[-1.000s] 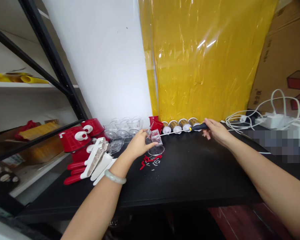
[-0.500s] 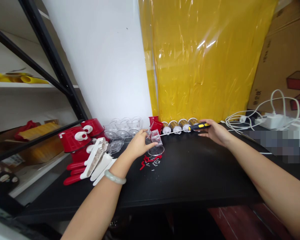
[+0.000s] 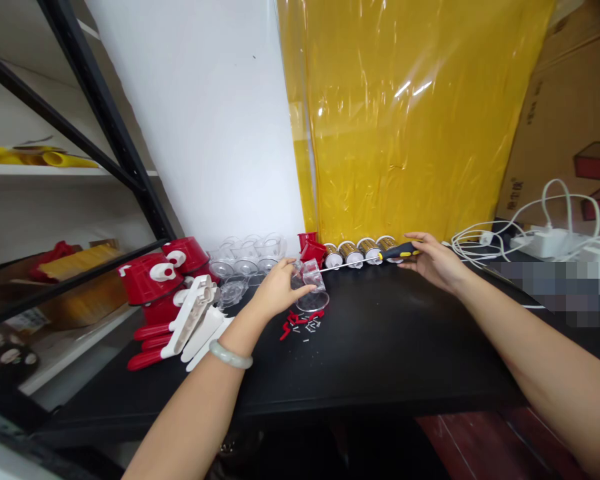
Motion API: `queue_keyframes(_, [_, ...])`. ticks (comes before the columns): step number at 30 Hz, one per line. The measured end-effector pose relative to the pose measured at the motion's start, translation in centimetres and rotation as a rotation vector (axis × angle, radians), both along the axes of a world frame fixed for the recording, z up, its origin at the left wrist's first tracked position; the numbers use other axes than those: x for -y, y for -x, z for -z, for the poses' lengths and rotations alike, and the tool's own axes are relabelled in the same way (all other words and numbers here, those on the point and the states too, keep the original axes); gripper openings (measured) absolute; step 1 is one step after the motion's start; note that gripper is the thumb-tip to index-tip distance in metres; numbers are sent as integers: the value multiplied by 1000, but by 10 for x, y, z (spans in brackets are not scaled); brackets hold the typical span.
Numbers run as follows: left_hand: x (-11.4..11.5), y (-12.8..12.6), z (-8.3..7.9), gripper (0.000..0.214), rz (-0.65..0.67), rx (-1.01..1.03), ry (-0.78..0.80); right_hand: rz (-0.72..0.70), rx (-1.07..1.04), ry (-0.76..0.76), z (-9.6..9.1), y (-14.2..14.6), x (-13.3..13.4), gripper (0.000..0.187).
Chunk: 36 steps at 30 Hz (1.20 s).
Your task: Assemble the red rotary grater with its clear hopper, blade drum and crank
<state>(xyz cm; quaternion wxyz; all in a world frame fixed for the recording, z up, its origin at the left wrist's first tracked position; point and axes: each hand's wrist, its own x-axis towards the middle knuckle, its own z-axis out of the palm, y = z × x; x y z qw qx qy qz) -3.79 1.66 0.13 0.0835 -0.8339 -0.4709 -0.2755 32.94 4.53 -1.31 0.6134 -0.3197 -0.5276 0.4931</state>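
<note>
My left hand (image 3: 280, 290) is closed around a clear plastic cup-like part (image 3: 312, 275), which lies tipped on the black tabletop. In my right hand (image 3: 435, 261) is a screwdriver (image 3: 397, 253) with a black and yellow handle, gripped at the end by the fingers. Its long shaft points left, and the tip meets the clear part; whether a screw sits there is too small to tell. Just below the clear part lie small red plastic pieces (image 3: 286, 329) and several loose screws (image 3: 311, 327).
Red housings (image 3: 147, 279) and white handles with red grips (image 3: 187, 323) are piled at the left. Clear cups (image 3: 247, 257) stand along the back, beside red hoppers (image 3: 313, 251) and several mesh drums (image 3: 350, 254). White cables and adapters (image 3: 547, 240) lie at the right.
The fingers of my right hand have shifted slightly on the screwdriver handle, and the handle has moved a little. My left hand and the clear part stay in place.
</note>
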Motion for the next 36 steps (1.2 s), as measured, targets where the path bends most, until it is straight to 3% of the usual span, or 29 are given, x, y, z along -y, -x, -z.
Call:
queue_keyframes(4, [-1,0,0,46,-9,-9,-2,101,145,40,3,1,-2,23])
queue_keyframes(7, [-1,-1,0,45,-3,-9,0,55,15,87,1,2,-1,18])
queue_keyframes(11, [0,-2,-1,46,-6,-10,7,0,-13,39,1,2,0,38])
queue_keyframes(15, [1,-2,-2,46,-20,-11,19,99,112,116,4,2,-4,28])
queue_keyframes(19, [1,-2,-2,45,2,-7,19,25,-27,149,2,2,-2,13])
queue_keyframes(23, [0,-2,-2,45,-6,2,18,-52,12,76,-1,-1,2,32])
queue_keyframes(27, [1,-2,-2,45,-29,0,27,9,95,47,0,-3,1,24])
queue_keyframes(32, [1,-2,-2,45,-17,1,22,111,252,80,4,-2,-5,41])
queue_keyframes(36, [2,-2,-3,44,-12,0,25,71,77,84,2,-1,-5,24])
